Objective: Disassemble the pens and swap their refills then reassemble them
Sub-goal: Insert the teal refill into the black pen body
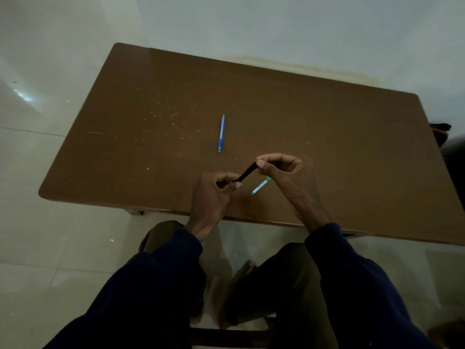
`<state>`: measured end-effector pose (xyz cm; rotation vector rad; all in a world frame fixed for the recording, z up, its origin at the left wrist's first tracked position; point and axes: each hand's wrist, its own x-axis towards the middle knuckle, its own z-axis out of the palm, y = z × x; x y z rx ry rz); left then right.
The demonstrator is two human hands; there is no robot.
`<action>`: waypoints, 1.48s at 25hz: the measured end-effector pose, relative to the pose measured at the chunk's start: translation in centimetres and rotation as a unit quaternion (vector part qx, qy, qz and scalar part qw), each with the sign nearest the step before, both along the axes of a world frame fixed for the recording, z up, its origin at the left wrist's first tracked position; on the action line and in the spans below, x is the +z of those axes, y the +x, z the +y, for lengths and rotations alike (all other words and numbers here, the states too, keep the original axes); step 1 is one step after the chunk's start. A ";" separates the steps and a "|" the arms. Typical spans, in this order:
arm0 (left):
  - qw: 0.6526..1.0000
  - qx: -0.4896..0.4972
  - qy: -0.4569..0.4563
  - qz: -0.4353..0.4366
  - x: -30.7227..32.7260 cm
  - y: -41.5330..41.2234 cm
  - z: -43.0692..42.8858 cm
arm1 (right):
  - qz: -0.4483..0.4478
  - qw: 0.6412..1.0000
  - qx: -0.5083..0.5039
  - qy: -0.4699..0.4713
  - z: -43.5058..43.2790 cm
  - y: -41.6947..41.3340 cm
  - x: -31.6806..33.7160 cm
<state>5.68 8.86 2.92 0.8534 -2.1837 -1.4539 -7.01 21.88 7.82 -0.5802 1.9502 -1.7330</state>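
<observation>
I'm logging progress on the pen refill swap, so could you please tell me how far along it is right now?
Early stage. Done: one pen looks taken apart, its green-and-white piece lying on the table. In hand: the left hand and right hand pinch the ends of a dark pen part. Left: the blue pen lies whole, apparently unopened, so the swap and reassembly remain.

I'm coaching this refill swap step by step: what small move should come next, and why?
Probably pull the dark pen apart at its two ends: the left hand grips its lower end and the right hand pinches its upper end, above the table. The blue pen lies whole, so its turn comes after.
</observation>
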 end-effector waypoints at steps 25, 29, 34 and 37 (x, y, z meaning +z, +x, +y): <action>0.997 0.010 -0.013 -0.076 -1.2 -0.5 -2.0 | -0.017 0.996 -0.066 0.062 0.2 -0.8 -2.2; 0.994 0.005 -0.019 -0.112 -1.6 -1.4 -2.1 | -0.022 0.993 -0.083 0.082 0.2 -1.3 -3.2; 0.985 -0.015 -0.025 -0.169 -2.2 -2.9 -2.2 | -0.023 0.992 -0.084 0.093 0.0 -1.7 -4.4; 0.983 -0.013 -0.029 -0.182 -3.1 -3.5 -2.1 | -0.005 0.990 -0.080 0.113 0.2 -2.2 -5.1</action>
